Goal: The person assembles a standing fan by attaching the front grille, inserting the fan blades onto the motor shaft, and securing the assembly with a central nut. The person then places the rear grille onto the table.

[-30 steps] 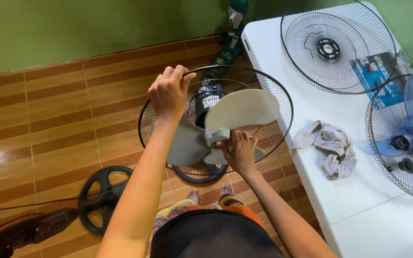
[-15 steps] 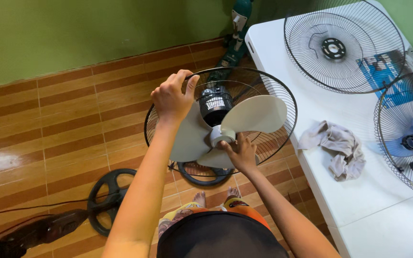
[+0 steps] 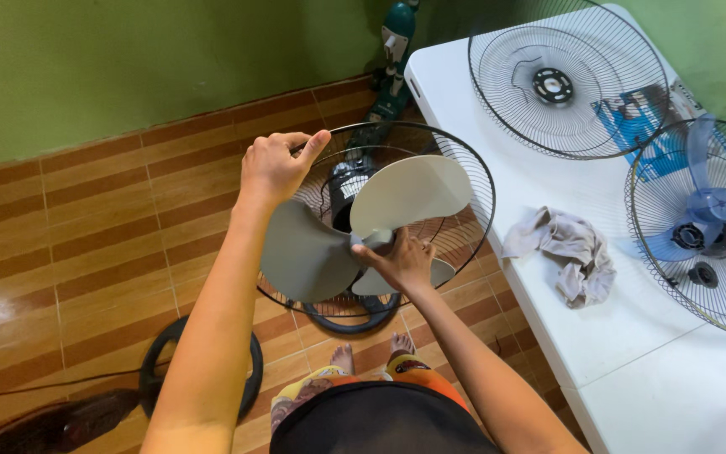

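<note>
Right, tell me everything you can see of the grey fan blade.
The grey fan blade is one matte piece that looks like plastic, with three broad rounded lobes around a central hub. It sits in front of the black wire guard, facing up toward the camera. The right hand grips its hub; the left hand holds the guard's rim.

White table with 2 wire fan guards, a crumpled grey rag.

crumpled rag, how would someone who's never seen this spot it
Look at the white table on the right. The rag lies crumpled on it, between two round wire fan guards. It is the only soft grey cloth there; everything near it is wire or plastic.
</note>
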